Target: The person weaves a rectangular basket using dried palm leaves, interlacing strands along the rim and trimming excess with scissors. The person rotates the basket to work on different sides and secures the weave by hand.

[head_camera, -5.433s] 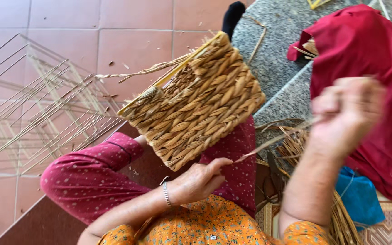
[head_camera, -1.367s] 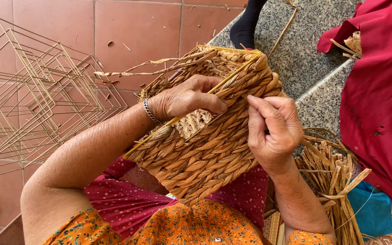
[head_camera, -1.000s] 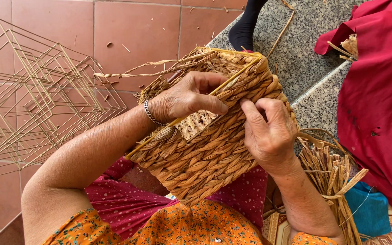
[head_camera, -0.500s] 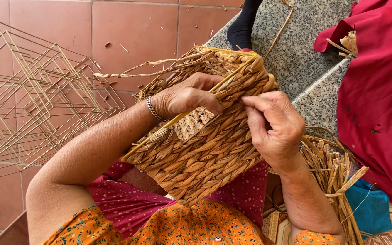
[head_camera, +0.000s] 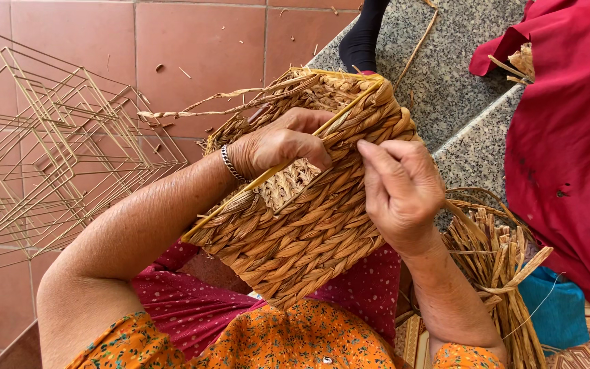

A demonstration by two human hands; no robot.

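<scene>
From the head camera, a woven basket (head_camera: 295, 225) of tan braided fibre rests tilted on the person's lap, over magenta dotted trousers (head_camera: 192, 307), its open mouth turned up and to the left. The left hand (head_camera: 278, 143) lies over the basket's rim, fingers curled closed around the yellow wire edge (head_camera: 339, 116), a silver bracelet (head_camera: 230, 164) at the wrist. The right hand (head_camera: 401, 191) presses against the basket's outer wall just beside the left hand, its fingers (head_camera: 377, 160) bent and pinched shut at the weave near the rim; whether they hold a strand I cannot tell. Loose fibre strands (head_camera: 206, 106) trail from the basket's far corner. A stack of bare wire frames (head_camera: 49, 150) sits on the red tiled floor (head_camera: 192, 41) at left. A bundle of dried fibre (head_camera: 493, 260) lies right of the right forearm, beside red cloth (head_camera: 568, 137).
</scene>
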